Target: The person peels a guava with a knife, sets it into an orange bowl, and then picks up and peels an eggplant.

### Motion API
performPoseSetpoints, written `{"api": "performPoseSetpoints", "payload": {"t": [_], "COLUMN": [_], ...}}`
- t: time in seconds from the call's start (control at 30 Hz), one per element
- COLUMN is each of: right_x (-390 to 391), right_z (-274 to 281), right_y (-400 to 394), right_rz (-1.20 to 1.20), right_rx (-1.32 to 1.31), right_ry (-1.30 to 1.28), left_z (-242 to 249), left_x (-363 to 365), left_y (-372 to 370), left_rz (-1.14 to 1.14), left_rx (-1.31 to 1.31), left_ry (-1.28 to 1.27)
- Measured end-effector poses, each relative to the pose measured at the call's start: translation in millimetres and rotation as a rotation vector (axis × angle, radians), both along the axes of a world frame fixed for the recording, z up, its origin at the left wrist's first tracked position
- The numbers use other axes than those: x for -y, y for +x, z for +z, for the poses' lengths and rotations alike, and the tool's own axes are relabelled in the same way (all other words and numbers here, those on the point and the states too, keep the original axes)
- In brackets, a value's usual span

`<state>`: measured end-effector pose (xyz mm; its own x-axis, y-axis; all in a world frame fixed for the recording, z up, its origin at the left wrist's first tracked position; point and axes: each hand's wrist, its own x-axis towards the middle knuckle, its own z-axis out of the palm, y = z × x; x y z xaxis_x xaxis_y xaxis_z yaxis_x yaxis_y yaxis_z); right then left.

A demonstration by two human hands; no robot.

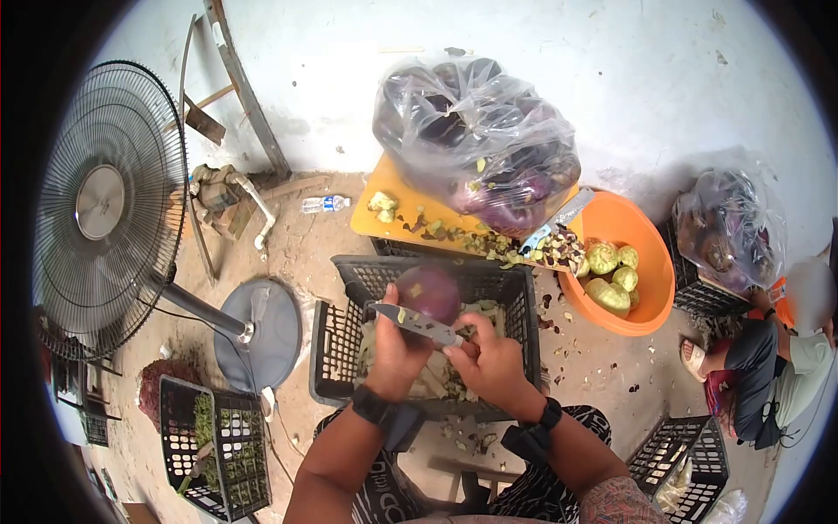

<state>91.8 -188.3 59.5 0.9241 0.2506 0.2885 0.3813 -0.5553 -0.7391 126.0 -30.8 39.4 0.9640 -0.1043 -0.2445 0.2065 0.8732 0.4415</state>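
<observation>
A round purple vegetable (429,293) rests in my left hand (394,356), whose fingers are wrapped round its lower left side. Across its front lies a knife blade (417,324), pointing left. My right hand (491,360) is closed on the knife's handle end, which its fingers mostly hide. Both hands are above a black plastic crate (512,336) with pale pieces and peelings inside. Behind the crate, an orange board (381,188) bears peelings, a peeled piece and a clear bag of purple vegetables (476,131). Another knife (559,221) lies at the board's right edge.
An orange basin (661,288) holds peeled vegetables. A standing fan (109,205) is on the left, its base (257,336) on the floor. Crates stand at lower left (218,454) and lower right (685,454). Another person (768,367) sits at the right.
</observation>
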Motion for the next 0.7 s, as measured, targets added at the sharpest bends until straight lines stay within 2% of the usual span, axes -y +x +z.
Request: {"api": "performPoseSetpoints", "payload": {"t": [0.7], "right_x": [4.9], "right_z": [-0.6], "right_y": [2.1], "right_rz": [0.065], "right_rx": [0.088], "right_ry": [-0.060], "left_z": [2.1], "left_x": [3.4], "left_y": [-5.0], "left_rz": [-0.062], "left_rx": [-0.025], "left_ry": [-0.008]}}
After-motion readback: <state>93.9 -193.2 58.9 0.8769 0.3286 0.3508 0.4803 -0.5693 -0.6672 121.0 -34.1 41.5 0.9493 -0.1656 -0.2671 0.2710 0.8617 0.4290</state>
